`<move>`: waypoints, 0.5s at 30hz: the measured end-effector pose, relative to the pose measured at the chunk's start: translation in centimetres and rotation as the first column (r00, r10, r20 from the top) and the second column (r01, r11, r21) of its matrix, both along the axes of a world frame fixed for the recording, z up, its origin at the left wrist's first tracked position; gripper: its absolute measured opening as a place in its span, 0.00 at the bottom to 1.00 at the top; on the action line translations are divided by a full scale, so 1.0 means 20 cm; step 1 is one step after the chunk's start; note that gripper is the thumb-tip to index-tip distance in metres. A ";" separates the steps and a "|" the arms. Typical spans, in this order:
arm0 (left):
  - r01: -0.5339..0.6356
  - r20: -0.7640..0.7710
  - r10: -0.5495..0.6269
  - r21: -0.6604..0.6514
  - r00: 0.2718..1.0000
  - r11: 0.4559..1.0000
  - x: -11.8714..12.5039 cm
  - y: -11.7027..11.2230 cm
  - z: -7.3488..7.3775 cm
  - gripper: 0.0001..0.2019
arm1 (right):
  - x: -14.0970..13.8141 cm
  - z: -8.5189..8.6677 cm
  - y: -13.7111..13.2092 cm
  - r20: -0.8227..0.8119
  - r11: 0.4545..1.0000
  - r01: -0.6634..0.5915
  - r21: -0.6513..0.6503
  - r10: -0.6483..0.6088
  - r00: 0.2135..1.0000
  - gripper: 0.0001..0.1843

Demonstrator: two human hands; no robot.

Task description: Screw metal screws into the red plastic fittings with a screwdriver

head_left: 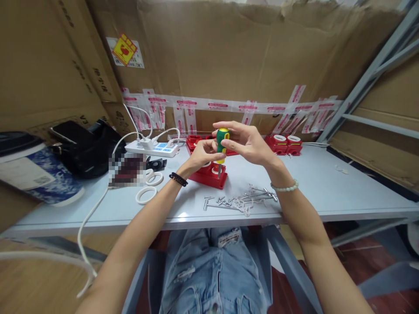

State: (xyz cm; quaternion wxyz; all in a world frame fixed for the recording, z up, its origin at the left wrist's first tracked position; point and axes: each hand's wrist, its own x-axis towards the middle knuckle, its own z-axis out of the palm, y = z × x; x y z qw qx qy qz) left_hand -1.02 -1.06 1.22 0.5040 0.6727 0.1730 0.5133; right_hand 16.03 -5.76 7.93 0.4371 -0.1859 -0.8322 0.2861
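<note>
Right hand point(250, 144) is closed about the top of a green-and-yellow screwdriver point(222, 146), fingers curled over the handle cap; left hand point(202, 153) pinches the lower part of the same handle from the 9 o'clock side, thumb and fingers nearly shut. The screwdriver stands upright, its shaft pointing down into a red block point(211, 175) lying on the pale table point(327, 183) directly beneath the hands. Whether the tip is seated in a screw cannot be told; it is hidden by the fingers and the block. At 5 o'clock from the block lies a loose heap of metal bolts point(240, 199), not yet fitted by the look of it. More red blocks point(284, 144) sit at 2 o'clock against the cardboard wall, and further red pieces point(193, 141) stand just behind the hands. White rings point(146, 195) lie at 9 o'clock, with a white power strip point(153, 148) at 11 o'clock. Judged from this, one block is being worked while bolts and rings remain unused, so the work appears partway, with much left
</note>
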 end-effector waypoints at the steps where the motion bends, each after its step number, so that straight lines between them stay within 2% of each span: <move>1: 0.014 -0.011 -0.014 -0.003 1.000 1.000 0.00 0.00 0.00 0.23 | 0.00 0.00 0.00 -0.019 1.000 0.027 0.006 -0.027 0.999 0.23; 4: 0.063 -0.041 -0.063 -0.001 0.997 0.998 0.00 0.00 0.00 0.20 | -0.02 -0.01 0.00 -0.048 0.987 0.148 0.060 -0.145 0.988 0.23; 6: 0.079 -0.042 -0.079 0.013 0.996 0.997 0.00 0.01 0.00 0.18 | -0.04 -0.03 0.00 -0.068 0.959 0.259 0.117 -0.253 0.965 0.22; 8: 0.075 -0.037 -0.075 0.018 0.997 0.997 -0.01 0.01 0.00 0.19 | -0.07 -0.04 0.00 -0.106 0.905 0.386 0.178 -0.373 0.922 0.19; 11: 0.055 -0.057 -0.055 -0.002 0.997 0.998 -0.01 0.02 0.00 0.22 | -0.12 -0.07 -0.01 -0.162 0.782 0.564 0.264 -0.541 0.825 0.15; 13: 0.052 -0.080 -0.053 -0.013 0.995 0.999 -0.01 0.02 -0.01 0.23 | -0.15 -0.08 0.00 -0.196 0.704 0.636 0.316 -0.607 0.770 0.14; 14: 0.053 -0.087 -0.055 -0.018 0.995 0.998 -0.01 0.01 -0.01 0.23 | -0.15 -0.09 0.00 -0.208 0.688 0.646 0.332 -0.614 0.761 0.13; 15: 0.053 -0.089 -0.055 -0.021 0.994 0.998 -0.01 0.01 -0.01 0.23 | -0.15 -0.09 0.01 -0.210 0.696 0.633 0.338 -0.600 0.772 0.12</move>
